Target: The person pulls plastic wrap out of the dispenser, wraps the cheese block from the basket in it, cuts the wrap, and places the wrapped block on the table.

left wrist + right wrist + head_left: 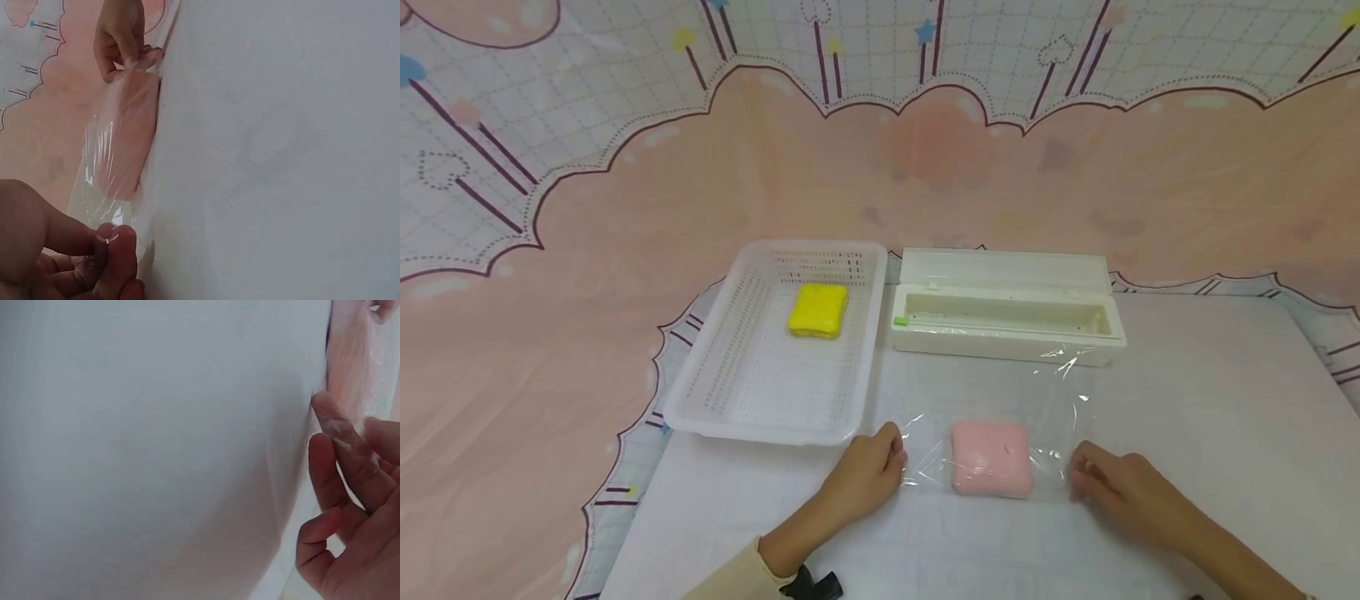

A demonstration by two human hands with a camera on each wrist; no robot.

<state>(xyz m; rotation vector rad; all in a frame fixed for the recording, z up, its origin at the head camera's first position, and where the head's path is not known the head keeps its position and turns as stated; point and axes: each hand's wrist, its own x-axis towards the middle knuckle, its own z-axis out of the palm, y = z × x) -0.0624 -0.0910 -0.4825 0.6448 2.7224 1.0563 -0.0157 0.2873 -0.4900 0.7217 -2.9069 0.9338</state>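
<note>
A sheet of clear cling film [1051,417] lies stretched between the two hands over a pink, rounded square object [992,460]; its exact kind is unclear. At the film's left edge the left hand [868,471] pinches it between thumb and fingers, as the left wrist view also shows at that hand [81,262]. Holding the right edge is the right hand [1131,496]. Close up, film clings to the fingers of the right hand [362,494], its thumb near the index finger. Through the film, the pink object [128,137] shows between both hands.
Behind the film stands a long white cling film dispenser [1007,346], its lid raised, with a small green slider at its left end. To the left, a white perforated basket [775,433] holds a yellow, rounded square object [817,310]. A white cloth [1210,383] covers the table.
</note>
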